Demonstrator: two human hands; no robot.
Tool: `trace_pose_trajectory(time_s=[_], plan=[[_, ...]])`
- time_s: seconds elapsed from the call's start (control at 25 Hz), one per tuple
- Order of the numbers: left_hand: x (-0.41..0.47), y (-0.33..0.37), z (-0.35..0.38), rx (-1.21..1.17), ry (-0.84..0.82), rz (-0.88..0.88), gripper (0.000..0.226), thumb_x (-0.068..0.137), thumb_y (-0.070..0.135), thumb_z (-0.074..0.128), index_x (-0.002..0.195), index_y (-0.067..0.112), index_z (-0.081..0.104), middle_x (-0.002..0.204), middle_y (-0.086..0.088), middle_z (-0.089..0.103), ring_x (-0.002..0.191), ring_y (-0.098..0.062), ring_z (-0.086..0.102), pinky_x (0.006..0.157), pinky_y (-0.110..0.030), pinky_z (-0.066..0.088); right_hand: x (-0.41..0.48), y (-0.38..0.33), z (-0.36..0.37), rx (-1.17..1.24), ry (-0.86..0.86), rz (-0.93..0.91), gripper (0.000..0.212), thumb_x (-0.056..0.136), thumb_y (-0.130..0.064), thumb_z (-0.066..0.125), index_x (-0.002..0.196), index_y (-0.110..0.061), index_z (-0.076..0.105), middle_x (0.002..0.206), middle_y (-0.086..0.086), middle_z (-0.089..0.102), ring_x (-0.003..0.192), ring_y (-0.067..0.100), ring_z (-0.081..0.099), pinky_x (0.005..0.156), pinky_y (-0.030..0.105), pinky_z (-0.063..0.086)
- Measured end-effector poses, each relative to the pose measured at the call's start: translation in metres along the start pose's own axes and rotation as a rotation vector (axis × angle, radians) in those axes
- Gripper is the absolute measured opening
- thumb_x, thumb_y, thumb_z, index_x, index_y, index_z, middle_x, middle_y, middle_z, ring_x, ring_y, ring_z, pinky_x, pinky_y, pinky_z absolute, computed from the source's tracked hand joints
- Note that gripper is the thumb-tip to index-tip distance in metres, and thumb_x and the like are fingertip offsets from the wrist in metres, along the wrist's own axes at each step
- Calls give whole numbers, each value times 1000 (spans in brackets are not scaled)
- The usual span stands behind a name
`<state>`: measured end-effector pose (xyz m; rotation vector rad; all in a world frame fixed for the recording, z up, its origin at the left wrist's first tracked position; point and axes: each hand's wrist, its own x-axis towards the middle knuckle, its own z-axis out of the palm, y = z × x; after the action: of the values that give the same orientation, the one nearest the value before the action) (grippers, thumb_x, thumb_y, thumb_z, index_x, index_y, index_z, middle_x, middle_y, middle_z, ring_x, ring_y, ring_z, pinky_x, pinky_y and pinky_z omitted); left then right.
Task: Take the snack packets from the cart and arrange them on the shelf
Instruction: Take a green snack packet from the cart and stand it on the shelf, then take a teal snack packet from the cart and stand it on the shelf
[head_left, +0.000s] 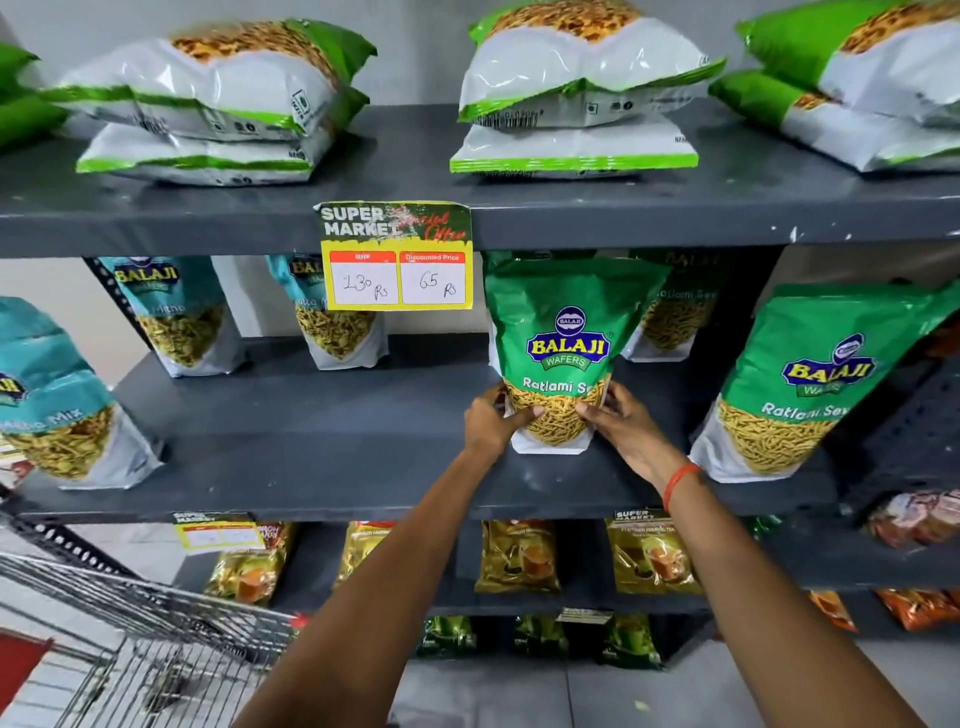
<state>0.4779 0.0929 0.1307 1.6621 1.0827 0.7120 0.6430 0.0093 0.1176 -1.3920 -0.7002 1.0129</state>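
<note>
Green packet (566, 353) upright on middle shelf (322, 447), both hands clamped on its base, left hand (491, 423) at 9 o'clock, right hand (623, 426) at 3; cart (130, 623) at 7.

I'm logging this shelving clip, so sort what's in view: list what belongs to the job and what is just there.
Part of the job:
- green Balaji Ratlami Sev packet, standing upright on the grey metal middle shelf
- left hand and right hand, gripping its lower corners
- wire shopping cart

Just there:
- yellow price tag
- gold tea packs
- teal Balaji packets
</note>
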Motion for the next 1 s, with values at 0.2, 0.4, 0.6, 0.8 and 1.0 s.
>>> trace_pose_trajectory(time_s=[0.2, 0.4, 0.6, 0.8, 1.0], plan=[[-10, 10, -11, 105, 10, 72, 74, 77, 34, 71, 138, 10, 37, 144, -12, 45, 132, -29, 43, 106, -37, 39, -33, -12, 31, -301, 375, -103, 94, 74, -24, 76, 145, -11, 17, 153, 12, 28, 140, 27, 27, 111, 40, 31], [-94, -24, -54, -11, 328, 217, 59, 87, 28, 59, 140, 13, 36, 143, 6, 41, 133, -3, 35, 109, -15, 29, -91, 16, 118, -457, 346, -442, 80, 80, -27, 69, 142, -3, 25, 150, 16, 31, 139, 27, 28, 115, 35, 23], [-175, -139, -114, -199, 690, -219, 45, 92, 23, 53, 133, 7, 45, 137, -6, 52, 128, -15, 46, 92, -1, 34, -120, 110, 232, -457, -156, -239, 70, 79, -33, 62, 139, -12, 32, 140, 3, 40, 131, 21, 40, 112, 41, 35], [-265, -251, -163, -288, 975, -750, 38, 94, 20, 47, 127, 0, 48, 134, -19, 55, 125, -29, 50, 102, -28, 36, -163, 210, 364, -684, -720, 69, 63, 84, -7, 64, 138, -1, 32, 146, 18, 38, 137, 29, 35, 110, 31, 28], [-297, -304, -187, -585, 1184, -1087, 42, 90, 25, 55, 119, -6, 48, 93, -23, 62, 63, -14, 65, 43, -14, 45, -182, 287, 424, -889, -1008, 301, 60, 86, 2, 56, 140, -4, 30, 148, 14, 36, 138, 29, 33, 106, 22, 29]])
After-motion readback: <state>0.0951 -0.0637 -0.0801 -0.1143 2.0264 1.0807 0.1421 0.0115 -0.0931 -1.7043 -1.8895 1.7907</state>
